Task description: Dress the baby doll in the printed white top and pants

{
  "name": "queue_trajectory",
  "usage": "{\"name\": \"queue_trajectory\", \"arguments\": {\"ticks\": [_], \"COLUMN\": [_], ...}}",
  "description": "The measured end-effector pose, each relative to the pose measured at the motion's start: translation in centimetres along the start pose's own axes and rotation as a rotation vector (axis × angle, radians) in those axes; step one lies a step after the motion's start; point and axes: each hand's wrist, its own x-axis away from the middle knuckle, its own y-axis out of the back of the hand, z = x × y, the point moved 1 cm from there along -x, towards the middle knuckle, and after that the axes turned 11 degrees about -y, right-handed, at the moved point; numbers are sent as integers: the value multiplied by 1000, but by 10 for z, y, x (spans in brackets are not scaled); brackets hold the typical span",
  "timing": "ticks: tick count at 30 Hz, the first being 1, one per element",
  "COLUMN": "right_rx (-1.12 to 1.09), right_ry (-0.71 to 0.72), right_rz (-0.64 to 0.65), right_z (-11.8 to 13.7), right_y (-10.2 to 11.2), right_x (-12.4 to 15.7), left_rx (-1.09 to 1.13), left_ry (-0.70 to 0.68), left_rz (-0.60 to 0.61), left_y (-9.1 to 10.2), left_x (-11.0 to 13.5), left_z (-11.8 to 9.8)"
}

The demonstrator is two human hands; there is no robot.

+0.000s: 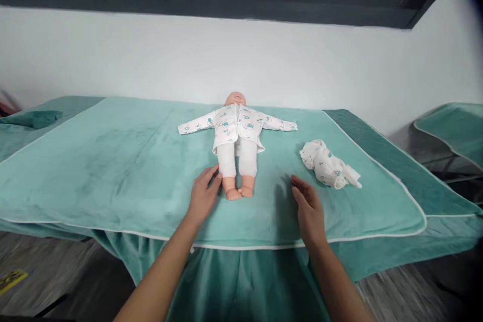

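Note:
A baby doll [236, 98] lies on its back on a green blanket, head toward the wall and bare feet toward me. It wears a white printed jacket [226, 126] with the sleeves spread out to both sides; its legs look white above the bare ankles. Beside the doll's lower leg is my left hand [204, 193], fingers apart, at or very near the leg. My right hand [308, 206] hovers over the blanket, holding nothing, with its fingers stretched out. Just beyond it lies a crumpled white printed garment [328, 163].
The green blanket [132, 176] with a white edge covers the table. Behind it rises a white wall [151, 55] below a dark window frame [226, 5]. More green cloth [456, 126] is at the far right. Yellow floor tape [12, 280] shows at lower left.

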Motion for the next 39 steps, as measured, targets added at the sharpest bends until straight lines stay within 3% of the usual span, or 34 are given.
{"name": "queue_trajectory", "arguments": {"ticks": [2,6,10,13,16,21,25,33,39], "right_rx": [41,256,540,631,683,720,598,516,627], "right_ry": [-32,-56,-97,-69,-30,281,365,242,359], "right_rz": [-102,-543,-624,-540,-402,-218,-163,175,282], "right_z": [4,15,18,19,23,41,85,196,240], "right_y": [18,53,71,75,75,66,55,16,-8], "right_x": [7,-20,-60,-77,-76,-43,-13,1,12], "left_rx": [-15,-14,-152,-356,-500,-584,-583,-496,-399], "left_ry": [-54,-38,-88,-166,-206,-255,-278,-252,-127], "left_rz": [64,152,163,170,158,197,197,110,-9], "left_y": [6,17,8,-10,-26,-33,-29,-19,-26], "left_x": [5,20,42,48,40,18,16,30,34], "left_z": [0,-1,-6,-11,-14,-14,-16,-21,-32]}}
